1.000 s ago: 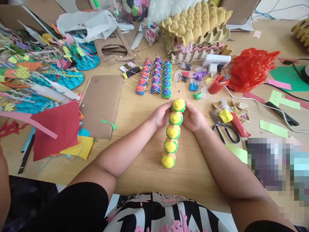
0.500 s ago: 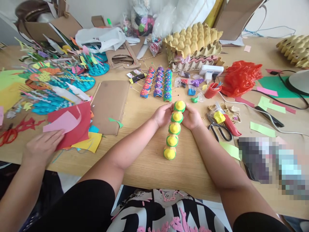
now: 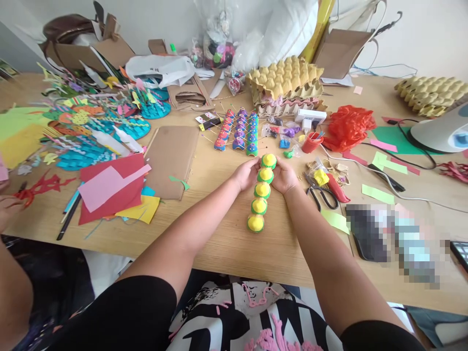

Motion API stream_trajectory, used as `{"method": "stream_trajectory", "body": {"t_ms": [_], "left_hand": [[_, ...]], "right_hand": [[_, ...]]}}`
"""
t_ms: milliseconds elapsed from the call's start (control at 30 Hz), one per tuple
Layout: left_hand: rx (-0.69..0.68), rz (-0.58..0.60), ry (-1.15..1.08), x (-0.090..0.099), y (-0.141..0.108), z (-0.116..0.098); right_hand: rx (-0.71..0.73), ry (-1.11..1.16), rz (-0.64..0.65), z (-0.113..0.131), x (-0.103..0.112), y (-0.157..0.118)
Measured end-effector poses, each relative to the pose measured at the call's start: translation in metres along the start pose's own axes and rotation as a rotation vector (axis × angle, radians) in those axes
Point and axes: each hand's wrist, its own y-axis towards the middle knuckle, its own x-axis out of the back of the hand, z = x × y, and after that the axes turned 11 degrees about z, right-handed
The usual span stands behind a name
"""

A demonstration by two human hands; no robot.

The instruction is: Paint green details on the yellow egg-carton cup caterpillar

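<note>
Strip of yellow-topped cups (image 3: 260, 206), near end toward the front edge of the worktop (image 3: 226, 256), stays pinched at its far end by left hand (image 3: 246, 174) and right hand (image 3: 285, 177) (fingertips hidden), hold unchanged, suggesting a pause.

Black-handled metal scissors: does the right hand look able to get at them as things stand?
Probably yes: the scissors lie near the right hand, their handle end uncovered, though that hand holds the far end of a yellow-and-green knobbly strip.
</note>
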Motion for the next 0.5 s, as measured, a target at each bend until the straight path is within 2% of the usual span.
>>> {"method": "stream_trajectory", "body": {"t_ms": [167, 300, 400, 500], "left_hand": [[-0.043, -0.03, 0.012, -0.008, -0.002, 0.002], [-0.128, -0.125, 0.08, -0.017, -0.012, 0.008], [-0.249, -0.16, 0.316, -0.018, -0.024, 0.012], [-0.378, -0.277, 0.709, -0.007, -0.037, 0.012]], "right_hand": [[-0.013, 0.018, -0.009, 0.002, -0.002, 0.001], [-0.026, 0.04, -0.02, 0.003, -0.003, 0.001], [-0.046, 0.029, 0.004, 0.004, -0.001, 0.001], [-0.035, 0.018, -0.018, 0.005, 0.0, 0.0]]}}
